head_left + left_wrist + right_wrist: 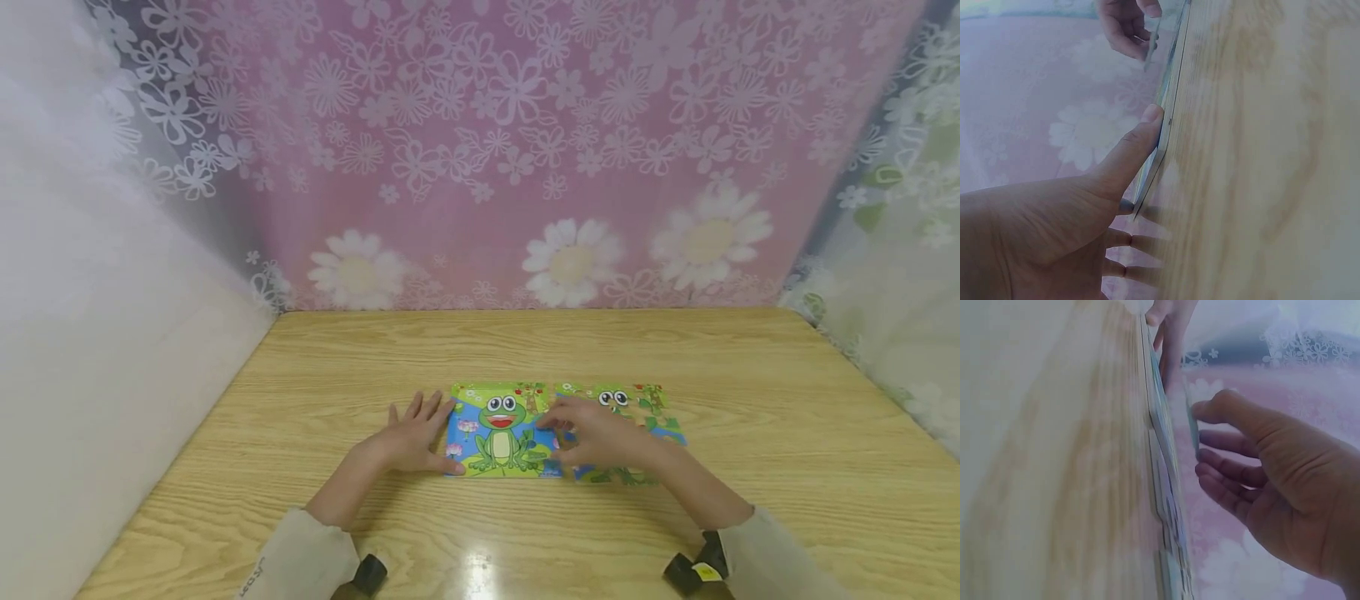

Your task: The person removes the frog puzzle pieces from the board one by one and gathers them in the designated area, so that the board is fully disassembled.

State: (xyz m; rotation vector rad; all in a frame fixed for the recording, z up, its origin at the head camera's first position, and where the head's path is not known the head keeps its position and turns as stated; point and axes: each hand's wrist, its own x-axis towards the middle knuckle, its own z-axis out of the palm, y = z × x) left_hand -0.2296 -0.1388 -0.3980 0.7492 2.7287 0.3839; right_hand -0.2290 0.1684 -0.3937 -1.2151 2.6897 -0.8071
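Observation:
A frog picture puzzle lies flat on the wooden table, showing a smiling green frog on blue and yellow-green. At its left edge my left hand rests with spread fingers, the thumb on the lower left corner. Over the puzzle's right edge, my right hand pinches a thin puzzle piece between thumb and fingers. That piece is raised above the board, tilted on edge in the wrist views; its print is hard to make out. Beneath the right hand lies a second frog picture in loose puzzle pieces, partly hidden by the hand and forearm.
The wooden table reaches back to a pink flowered cloth. A white cloth wall stands on the left, and a flowered one on the right. Both wrists carry black straps.

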